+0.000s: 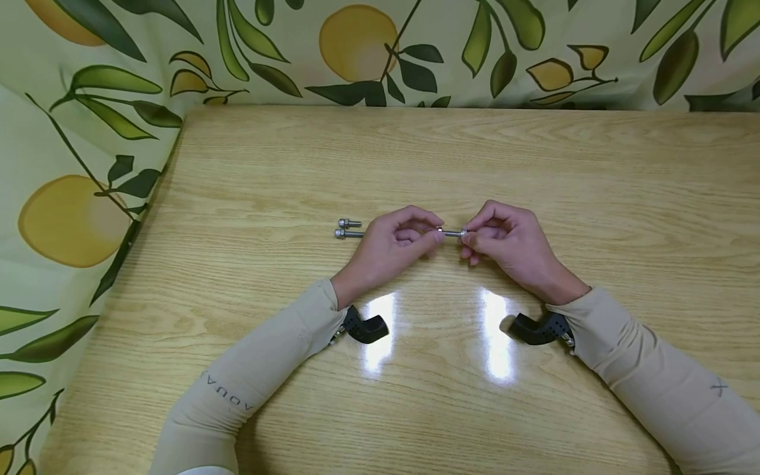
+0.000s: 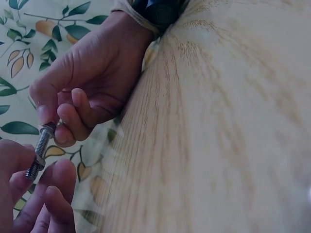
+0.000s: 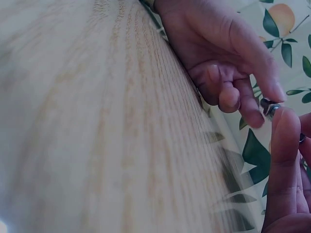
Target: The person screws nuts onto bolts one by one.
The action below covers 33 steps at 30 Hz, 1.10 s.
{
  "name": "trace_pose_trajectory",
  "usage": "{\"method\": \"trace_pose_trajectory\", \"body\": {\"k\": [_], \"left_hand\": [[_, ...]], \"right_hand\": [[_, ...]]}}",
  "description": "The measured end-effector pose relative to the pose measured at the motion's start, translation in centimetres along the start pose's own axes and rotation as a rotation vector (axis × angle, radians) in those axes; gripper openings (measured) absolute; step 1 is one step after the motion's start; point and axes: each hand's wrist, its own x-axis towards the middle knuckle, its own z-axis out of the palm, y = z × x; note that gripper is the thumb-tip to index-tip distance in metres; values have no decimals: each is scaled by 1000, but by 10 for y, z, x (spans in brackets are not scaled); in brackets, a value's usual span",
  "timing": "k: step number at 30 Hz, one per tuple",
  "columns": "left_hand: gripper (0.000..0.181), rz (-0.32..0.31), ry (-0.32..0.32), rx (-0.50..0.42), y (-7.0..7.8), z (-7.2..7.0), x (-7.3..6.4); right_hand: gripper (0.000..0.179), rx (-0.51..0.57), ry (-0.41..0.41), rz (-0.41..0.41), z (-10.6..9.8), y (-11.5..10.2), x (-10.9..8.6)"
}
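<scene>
A threaded metal bolt [image 1: 452, 233] lies level between the two hands, above the wooden table. My right hand [image 1: 516, 241] pinches its head end between thumb and index finger, the other fingers loosely bent. On the bolt's far end sits a nut [image 2: 38, 162], with thread showing on both sides of it in the left wrist view. The thumb and index finger of my left hand [image 1: 394, 244] are at this nut, one on either side. In the right wrist view the left thumb tip meets the nut [image 3: 268, 108], while right fingers hide most of the shank.
Left of the left hand, two more bolts lie side by side on the table [image 1: 415, 165]: a shorter bolt [image 1: 350, 223] behind and a longer bolt [image 1: 349, 233], partly covered by the hand. A patterned curtain [image 1: 249, 53] borders the table's back and left edges.
</scene>
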Motion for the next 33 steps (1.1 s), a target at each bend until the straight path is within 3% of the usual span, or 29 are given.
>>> {"method": "trace_pose_trajectory", "body": {"k": [24,33], "left_hand": [[21,1,11,-6,-2,0,0],[18,49,8,-18,-24,0,9]], "right_hand": [[6,11,6,6,1,0,0],[5,0,4,1,0,0,0]]}}
